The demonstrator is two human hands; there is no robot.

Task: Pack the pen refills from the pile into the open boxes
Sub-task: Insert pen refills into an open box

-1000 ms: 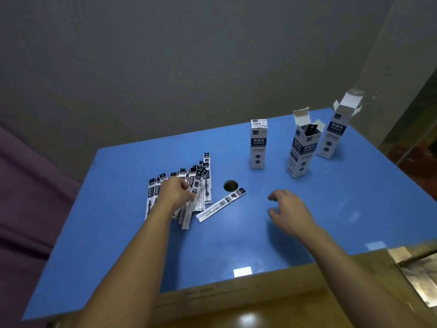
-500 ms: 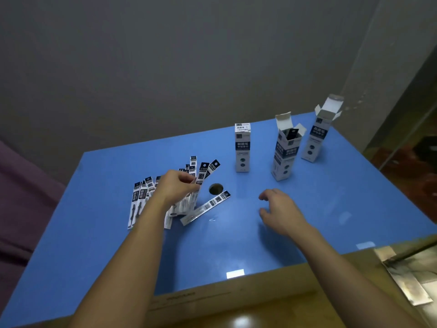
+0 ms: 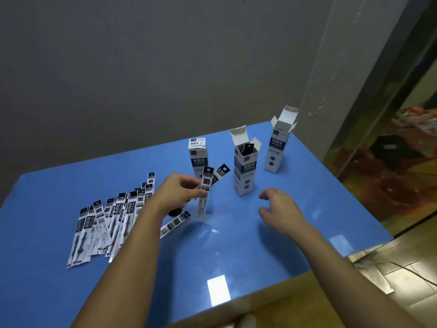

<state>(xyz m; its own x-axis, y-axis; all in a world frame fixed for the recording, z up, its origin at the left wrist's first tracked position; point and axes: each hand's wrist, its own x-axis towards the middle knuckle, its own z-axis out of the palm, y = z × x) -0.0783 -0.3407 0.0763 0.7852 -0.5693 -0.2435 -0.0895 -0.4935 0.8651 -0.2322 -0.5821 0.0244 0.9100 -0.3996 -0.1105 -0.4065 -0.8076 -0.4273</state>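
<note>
i see my left hand (image 3: 178,192) raised just off the blue table (image 3: 236,252), pinching two packed refills (image 3: 206,188) between thumb and fingers; one stands nearly upright with its lower end close to the table top, the other tilts back toward the middle box (image 3: 244,169). my right hand (image 3: 280,209) hovers in front of and a little right of that middle box, fingers loosely curled, thumb apart, holding nothing. the middle box stands upright with its flap open and a dark refill top showing inside. left of it stands a closed box (image 3: 198,153), partly behind the held refills. right of and behind the middle box stands a second open box (image 3: 278,147), its flaps up. the pile (image 3: 111,221) lies flat well to the left of the middle box, fanned out, and a single refill (image 3: 175,223) lies at a slant between the pile and my left forearm, partly under it.
</note>
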